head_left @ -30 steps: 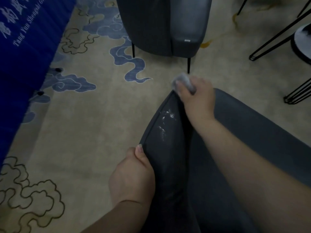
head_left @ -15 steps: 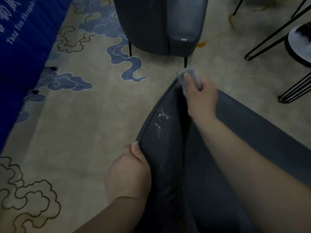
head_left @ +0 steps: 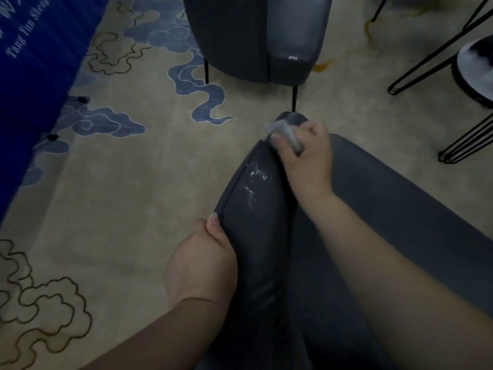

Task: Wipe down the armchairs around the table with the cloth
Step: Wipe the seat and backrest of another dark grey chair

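A dark grey leather armchair fills the lower right of the head view, seen from above its curved back. My right hand grips a small crumpled grey cloth and presses it on the far tip of the chair's left arm. White streaks mark the leather just below the cloth. My left hand holds the outer edge of the same arm, thumb on top, nearer to me.
A second dark armchair stands on thin black legs straight ahead. Black wire legs and a round dark table edge are at the right. A blue banner lines the left. Beige carpet with blue cloud patterns covers the floor.
My right hand with the cloth has rubbed back and forth over the tip of the chair arm, shifting slightly left now. My left hand has kept its hold.
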